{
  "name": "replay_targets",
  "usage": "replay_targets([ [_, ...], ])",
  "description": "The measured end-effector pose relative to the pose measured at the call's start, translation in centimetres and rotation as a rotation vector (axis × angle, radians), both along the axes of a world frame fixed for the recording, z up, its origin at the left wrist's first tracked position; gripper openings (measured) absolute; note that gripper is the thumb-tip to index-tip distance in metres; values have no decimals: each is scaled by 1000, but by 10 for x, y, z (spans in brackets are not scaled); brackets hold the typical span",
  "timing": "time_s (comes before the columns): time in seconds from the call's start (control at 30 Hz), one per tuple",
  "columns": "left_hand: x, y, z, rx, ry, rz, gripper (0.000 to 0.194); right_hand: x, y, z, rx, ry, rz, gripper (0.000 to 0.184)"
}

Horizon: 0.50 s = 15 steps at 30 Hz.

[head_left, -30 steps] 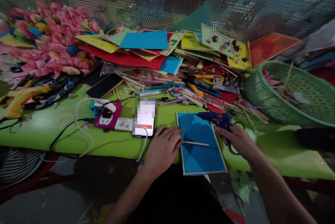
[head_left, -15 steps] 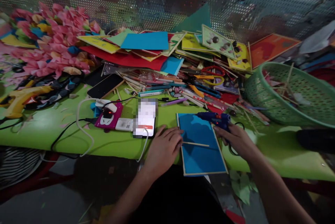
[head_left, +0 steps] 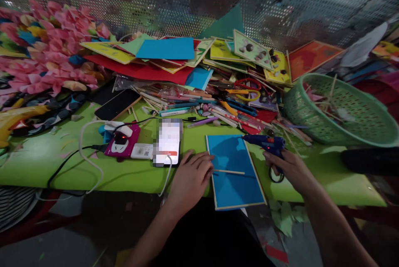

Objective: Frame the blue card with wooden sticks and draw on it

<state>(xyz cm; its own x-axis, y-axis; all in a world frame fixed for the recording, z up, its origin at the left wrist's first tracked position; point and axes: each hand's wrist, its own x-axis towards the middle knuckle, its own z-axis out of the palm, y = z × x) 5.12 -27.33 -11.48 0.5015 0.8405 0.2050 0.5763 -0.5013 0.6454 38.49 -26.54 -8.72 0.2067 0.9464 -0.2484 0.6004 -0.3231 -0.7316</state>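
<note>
A blue framed board (head_left: 233,171) lies at the near edge of the green table (head_left: 62,163). A thin wooden stick (head_left: 229,171) rests across it. My left hand (head_left: 190,177) is closed in a pinch on the stick's left end, at the board's left edge. My right hand (head_left: 288,167) is wrapped round the handle of a blue glue gun (head_left: 264,142), whose nozzle points left over the board's upper right corner. A black cord loops under that hand.
A phone (head_left: 168,142) on a white cable and a pink charger (head_left: 121,144) lie left of the board. Behind are heaped coloured card sheets (head_left: 165,48), sticks, pens and scissors (head_left: 246,90). A green basket (head_left: 339,109) stands right; pink paper flowers (head_left: 46,59) left.
The view has drifted slightly to the right. My right hand with the glue gun has moved a little to the right, off the board's edge. My left hand still pinches the stick.
</note>
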Motion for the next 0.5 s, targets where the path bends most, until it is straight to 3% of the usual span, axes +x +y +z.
replay_targets([
  [0.5,0,1,2,0,-11,-4,8,-2,0,3,23,-56,-9,53],
])
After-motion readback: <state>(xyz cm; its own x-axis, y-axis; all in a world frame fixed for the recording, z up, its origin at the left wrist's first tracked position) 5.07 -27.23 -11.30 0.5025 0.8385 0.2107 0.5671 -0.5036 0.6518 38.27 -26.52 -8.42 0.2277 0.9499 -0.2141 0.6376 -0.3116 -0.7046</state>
